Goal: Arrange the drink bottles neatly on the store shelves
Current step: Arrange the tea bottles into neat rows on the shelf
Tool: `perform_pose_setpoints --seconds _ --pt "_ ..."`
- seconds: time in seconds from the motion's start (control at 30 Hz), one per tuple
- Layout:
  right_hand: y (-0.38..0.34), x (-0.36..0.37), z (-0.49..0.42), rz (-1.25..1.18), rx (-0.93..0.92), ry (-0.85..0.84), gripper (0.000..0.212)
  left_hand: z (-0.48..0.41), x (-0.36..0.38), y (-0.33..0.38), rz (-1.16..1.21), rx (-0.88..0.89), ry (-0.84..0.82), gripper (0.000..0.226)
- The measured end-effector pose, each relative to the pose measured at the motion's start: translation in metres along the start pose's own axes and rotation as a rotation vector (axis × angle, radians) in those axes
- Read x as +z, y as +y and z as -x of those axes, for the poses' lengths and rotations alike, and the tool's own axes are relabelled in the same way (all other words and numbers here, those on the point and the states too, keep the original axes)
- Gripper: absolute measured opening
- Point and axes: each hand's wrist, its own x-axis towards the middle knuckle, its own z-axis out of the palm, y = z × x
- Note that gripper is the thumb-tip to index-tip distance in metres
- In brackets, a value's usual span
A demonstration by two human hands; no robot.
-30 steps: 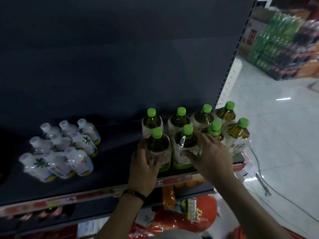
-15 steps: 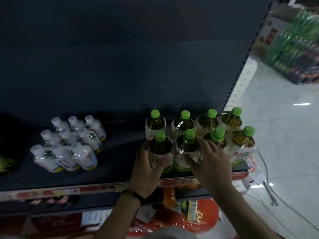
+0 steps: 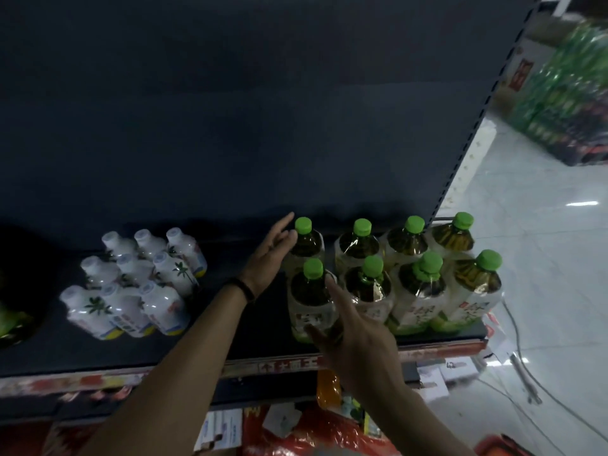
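The green-capped bottles (image 3: pixel 418 291) stand upright in two rows of four at the right end of the shelf (image 3: pixel 230 324), packed close together.

- **Left hand:** My left hand (image 3: pixel 268 258) is released, with the fingers straight. It lies along the left side of the back-left bottle (image 3: pixel 306 245). I cannot tell whether it touches.
- **Right hand:** My right hand (image 3: pixel 358 337) is released, with the fingers spread. It sits in front of the front-left bottle (image 3: pixel 311 301) and grasps nothing.

Likely hazards from here:

1. A sideways press high on a bottle, near the cap, would probably tip it rather than slide it. A tipped bottle would fall into its neighbours.
2. The front-right bottle (image 3: pixel 473 291) stands near the shelf's end and front lip. A firm push to the right through the block could carry it off onto the floor (image 3: pixel 543 291).
3. A forward sweep of the right hand could drag the front row over the lip.

The white bottles (image 3: pixel 131 284) stand well apart to the left, out of the way of either push.
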Motion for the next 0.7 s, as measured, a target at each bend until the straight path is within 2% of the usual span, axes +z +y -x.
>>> perform_pose_setpoints --seconds 0.13,0.27,0.4,0.53,0.7 --pt "-0.014 0.009 -0.007 0.010 0.075 0.087 0.093 -0.004 0.006 -0.014 0.009 -0.007 -0.027 0.044" --pt "-0.020 0.015 -0.008 0.003 0.113 0.121 0.091 0.000 0.006 -0.016 0.025 0.024 -0.045 0.050" --pt "-0.026 0.016 -0.006 -0.021 0.159 0.149 0.090 0.003 0.017 -0.015 0.081 0.068 -0.035 0.037" --pt "-0.029 0.015 -0.007 -0.026 0.175 0.156 0.089 0.004 0.025 -0.014 0.138 0.091 0.003 0.037" --pt "-0.029 0.015 -0.008 -0.072 0.184 0.152 0.089 0.002 0.035 -0.011 0.211 0.076 -0.030 0.036"
